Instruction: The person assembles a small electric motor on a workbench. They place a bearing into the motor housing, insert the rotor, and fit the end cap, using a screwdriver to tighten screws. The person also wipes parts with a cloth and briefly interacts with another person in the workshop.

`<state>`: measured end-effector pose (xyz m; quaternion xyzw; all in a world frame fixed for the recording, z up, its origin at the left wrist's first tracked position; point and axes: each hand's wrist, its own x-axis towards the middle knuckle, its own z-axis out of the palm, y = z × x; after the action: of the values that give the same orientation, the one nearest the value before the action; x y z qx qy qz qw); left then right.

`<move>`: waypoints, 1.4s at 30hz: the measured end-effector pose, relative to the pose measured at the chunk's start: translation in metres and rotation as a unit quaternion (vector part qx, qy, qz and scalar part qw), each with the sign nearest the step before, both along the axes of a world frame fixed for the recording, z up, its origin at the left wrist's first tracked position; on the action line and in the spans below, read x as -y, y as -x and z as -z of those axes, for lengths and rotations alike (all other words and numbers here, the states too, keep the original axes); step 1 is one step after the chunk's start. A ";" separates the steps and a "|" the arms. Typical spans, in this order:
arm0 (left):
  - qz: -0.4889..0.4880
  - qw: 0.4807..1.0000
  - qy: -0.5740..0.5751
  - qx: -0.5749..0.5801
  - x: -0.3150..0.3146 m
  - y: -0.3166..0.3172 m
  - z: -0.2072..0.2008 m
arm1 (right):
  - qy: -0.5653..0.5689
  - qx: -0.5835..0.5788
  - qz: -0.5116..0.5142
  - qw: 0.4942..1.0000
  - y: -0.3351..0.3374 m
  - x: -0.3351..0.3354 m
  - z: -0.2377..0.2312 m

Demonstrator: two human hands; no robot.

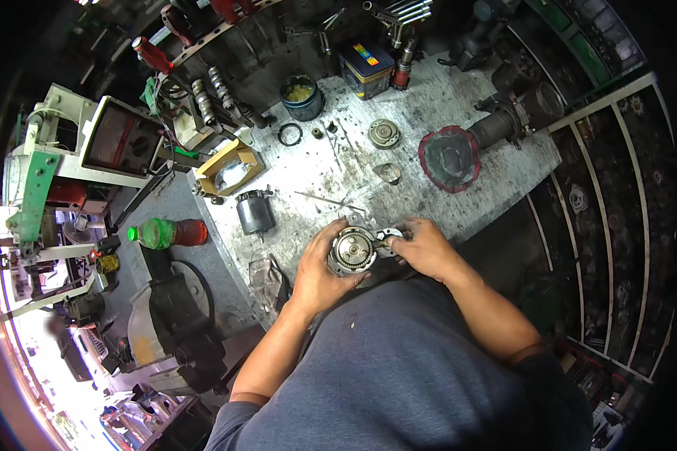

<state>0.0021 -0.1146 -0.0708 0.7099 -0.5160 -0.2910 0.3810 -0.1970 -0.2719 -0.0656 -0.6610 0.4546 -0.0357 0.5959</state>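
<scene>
At the near edge of the workbench [338, 161], a metal gear housing [354, 250] with a round toothed gear inside is held between both hands. My left hand [317, 272] wraps its left side, with the thumb along the near rim. My right hand [427, 252] grips the narrower arm on its right, thumb and fingers closed over it; whether a small part is pinched there cannot be made out. Just beyond lies a thin metal rod [329, 201]. A black cylindrical motor [256, 214] stands to the left, above a dark crumpled rag [268, 282].
Farther back are a round metal cover [384, 133], a black ring [289, 134], a tub of yellow grease [302, 98] and an open cardboard box [232, 169]. A red-rimmed dark disc [449, 158] lies right. A green-and-red bottle [168, 233] is left. Shelves [602, 203] flank the right.
</scene>
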 end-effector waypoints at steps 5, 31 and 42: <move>-0.002 1.000 0.000 0.016 0.003 -0.001 0.003 | -0.025 0.019 0.037 0.999 -0.005 -0.001 0.000; -0.092 0.976 0.053 -0.191 -0.018 0.001 0.021 | -0.109 0.016 0.043 0.993 -0.008 -0.002 0.003; -0.054 0.991 0.087 -0.091 -0.020 -0.001 0.008 | -0.104 0.018 0.038 0.994 -0.007 -0.001 0.004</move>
<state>0.0036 -0.0948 -0.0784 0.6713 -0.4633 -0.2878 0.5019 -0.1901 -0.2706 -0.0699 -0.5768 0.4701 -0.0227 0.6677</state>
